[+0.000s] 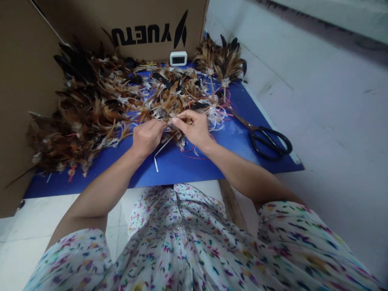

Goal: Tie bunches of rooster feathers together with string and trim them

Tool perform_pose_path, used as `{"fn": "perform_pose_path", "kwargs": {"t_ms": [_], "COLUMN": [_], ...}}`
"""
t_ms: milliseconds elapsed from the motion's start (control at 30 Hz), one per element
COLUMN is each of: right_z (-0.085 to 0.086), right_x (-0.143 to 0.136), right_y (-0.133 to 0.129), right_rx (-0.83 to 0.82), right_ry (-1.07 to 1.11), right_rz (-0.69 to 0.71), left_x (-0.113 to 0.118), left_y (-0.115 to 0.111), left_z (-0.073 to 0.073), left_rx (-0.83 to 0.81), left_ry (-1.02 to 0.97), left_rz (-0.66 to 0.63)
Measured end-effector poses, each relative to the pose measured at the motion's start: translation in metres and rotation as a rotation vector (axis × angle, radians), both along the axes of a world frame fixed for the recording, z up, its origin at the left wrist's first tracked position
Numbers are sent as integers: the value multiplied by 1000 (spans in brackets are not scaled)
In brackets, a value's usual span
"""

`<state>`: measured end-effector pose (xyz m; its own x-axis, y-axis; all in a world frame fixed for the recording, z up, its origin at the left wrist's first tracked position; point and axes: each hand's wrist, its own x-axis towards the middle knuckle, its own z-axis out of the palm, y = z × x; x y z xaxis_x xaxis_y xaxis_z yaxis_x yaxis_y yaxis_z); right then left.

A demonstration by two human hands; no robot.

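Brown and black feathers lie in a large pile [91,105] on the blue board [200,165]. My left hand [148,136] is closed, its fingertips pinching the end of a small brown feather bunch [170,121]. Thumb and fingers of my right hand [194,126] close on the same bunch, from the right. Both hands meet just over the near edge of the feathers. Below them a thin white strip [160,150] hangs down, bent near its lower end. Fingers partly hide the bunch.
Black-handled scissors [269,142] lie at the right. Red string [226,97] and white strips [217,117] are tangled beside the feathers. Two tied feather bundles [222,60] rest at the back right, by a small white clock [178,59]. A cardboard box [91,20] stands behind.
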<state>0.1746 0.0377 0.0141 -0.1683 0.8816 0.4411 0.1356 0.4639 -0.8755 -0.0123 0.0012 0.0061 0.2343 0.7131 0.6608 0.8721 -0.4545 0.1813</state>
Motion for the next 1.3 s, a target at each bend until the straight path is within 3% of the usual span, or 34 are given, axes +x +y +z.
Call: {"fn": "perform_pose_path", "kwargs": {"t_ms": [1067, 1300], "right_z": [-5, -1], "right_x": [-4, -5], "right_y": [0, -2], "right_rx": [-98, -138], "right_ry": [76, 87], "right_rz": [87, 106], "left_x": [0, 0], "left_y": [-2, -1], "left_z": [0, 1], "left_rx": [-41, 67], "left_ry": [-91, 49], "left_rz": [-30, -47]}}
